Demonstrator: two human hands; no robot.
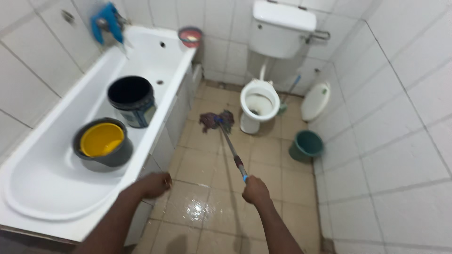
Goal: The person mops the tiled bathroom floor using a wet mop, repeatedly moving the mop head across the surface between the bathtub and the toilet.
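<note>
Right hand (pixel 255 189) clenched round mop handle (pixel 234 153), arm stretched forward. Left hand (pixel 154 184) loosely curled, held nothing, hovered near bathtub (pixel 155 136) edge. Mop head (pixel 216 121) lay on floor tiles (pixel 207 164) just beside toilet (pixel 258 104) base. Wet sheen showed on tiles near hands; tiles farther off looked duller, so mopping seemed partly done, with area round toilet and green bin (pixel 306 145) likely left. Two buckets (pixel 132 100) stood in tub, one holding yellow bowl (pixel 101 139).
</note>
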